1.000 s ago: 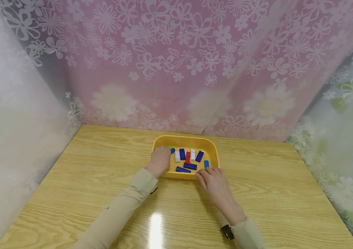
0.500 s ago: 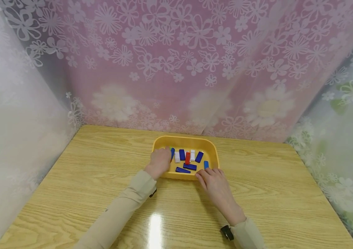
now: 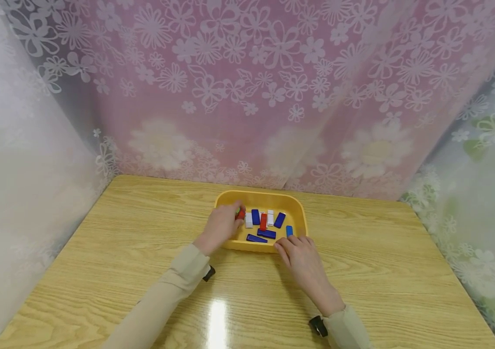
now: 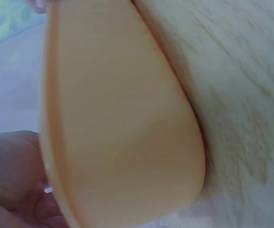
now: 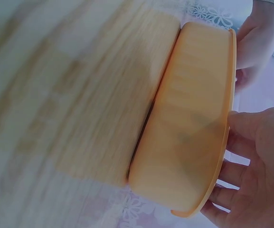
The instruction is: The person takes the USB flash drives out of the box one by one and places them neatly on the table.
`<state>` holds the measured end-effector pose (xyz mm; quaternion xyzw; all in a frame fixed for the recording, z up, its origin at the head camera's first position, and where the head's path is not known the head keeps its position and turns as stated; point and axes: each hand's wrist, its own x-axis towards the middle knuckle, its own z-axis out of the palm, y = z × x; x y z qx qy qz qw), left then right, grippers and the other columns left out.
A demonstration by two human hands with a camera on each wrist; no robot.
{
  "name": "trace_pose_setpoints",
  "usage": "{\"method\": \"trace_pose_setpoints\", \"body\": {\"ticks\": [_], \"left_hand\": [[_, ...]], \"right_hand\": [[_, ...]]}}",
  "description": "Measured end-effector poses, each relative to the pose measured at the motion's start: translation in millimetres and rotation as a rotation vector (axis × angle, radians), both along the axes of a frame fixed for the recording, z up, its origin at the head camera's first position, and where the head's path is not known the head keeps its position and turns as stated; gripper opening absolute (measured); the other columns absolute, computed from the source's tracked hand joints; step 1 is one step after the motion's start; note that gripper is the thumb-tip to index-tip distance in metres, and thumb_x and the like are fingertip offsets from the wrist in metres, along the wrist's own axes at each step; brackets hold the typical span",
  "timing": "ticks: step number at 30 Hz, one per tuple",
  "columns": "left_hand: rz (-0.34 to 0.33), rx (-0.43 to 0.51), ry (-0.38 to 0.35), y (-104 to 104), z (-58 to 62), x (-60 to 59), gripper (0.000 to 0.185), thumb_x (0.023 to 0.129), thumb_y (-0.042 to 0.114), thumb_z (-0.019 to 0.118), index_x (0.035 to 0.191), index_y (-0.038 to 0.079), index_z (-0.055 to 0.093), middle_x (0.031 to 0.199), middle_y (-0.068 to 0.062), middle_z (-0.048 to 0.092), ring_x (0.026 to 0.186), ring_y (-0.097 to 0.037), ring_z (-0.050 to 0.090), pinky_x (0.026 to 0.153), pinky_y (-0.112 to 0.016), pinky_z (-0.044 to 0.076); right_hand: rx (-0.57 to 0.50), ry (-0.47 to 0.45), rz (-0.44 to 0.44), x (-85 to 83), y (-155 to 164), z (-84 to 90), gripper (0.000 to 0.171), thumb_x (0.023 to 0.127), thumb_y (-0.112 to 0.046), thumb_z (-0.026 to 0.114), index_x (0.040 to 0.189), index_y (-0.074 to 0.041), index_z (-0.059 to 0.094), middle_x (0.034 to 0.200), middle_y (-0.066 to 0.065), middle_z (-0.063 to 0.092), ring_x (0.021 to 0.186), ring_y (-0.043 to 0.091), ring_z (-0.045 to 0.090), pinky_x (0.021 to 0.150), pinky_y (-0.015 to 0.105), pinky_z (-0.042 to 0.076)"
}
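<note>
Tray [image 3: 252, 246] gripped, red piece [image 3: 241, 214] pinched!

Your left hand [image 3: 220, 224] holds the red piece between thumb and fingers inside the tray's left end; your right hand [image 3: 303, 258] clamps the tray's near rim, light-blue piece [image 3: 289, 230] just beside its fingers.

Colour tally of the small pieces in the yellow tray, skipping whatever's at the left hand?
Dark blue pieces: 4
Light blue piece: 1
White pieces: 2
Red piece: 1
Total: 8
Skipped: red and green bits at the left hand, number unclear. White sliver by the red piece not counted; can't tell if it's separate.
</note>
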<state>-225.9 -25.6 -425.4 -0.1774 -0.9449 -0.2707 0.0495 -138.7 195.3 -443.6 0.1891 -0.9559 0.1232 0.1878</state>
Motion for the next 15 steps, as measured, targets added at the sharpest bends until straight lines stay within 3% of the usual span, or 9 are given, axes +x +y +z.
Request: {"method": "trace_pose_setpoints", "body": {"ticks": [7, 15], "left_hand": [[0.033, 0.186, 0.018, -12.3, 12.9, 6.5, 0.027, 0.095, 0.015, 0.072, 0.120, 0.009, 0.065, 0.090, -0.006, 0.074, 0.067, -0.013, 0.064, 0.055, -0.025, 0.047], [0.079, 0.320, 0.096, -37.1, 27.4, 23.9, 0.031, 0.095, 0.015, 0.073, 0.123, 0.010, 0.064, 0.095, -0.008, 0.073, 0.084, -0.024, 0.072, 0.069, -0.036, 0.059]], "right_hand": [[-0.001, 0.001, -0.001, 0.8, 0.0, 0.4, 0.012, 0.098, -0.020, 0.068, 0.094, -0.011, 0.074, 0.084, 0.002, 0.068, 0.081, 0.027, 0.058, 0.091, 0.050, 0.049], [-0.005, 0.012, 0.003, 1.0, 0.9, 0.0, 0.012, 0.099, -0.020, 0.068, 0.094, -0.011, 0.074, 0.085, 0.002, 0.069, 0.082, 0.027, 0.059, 0.092, 0.050, 0.049]]}}
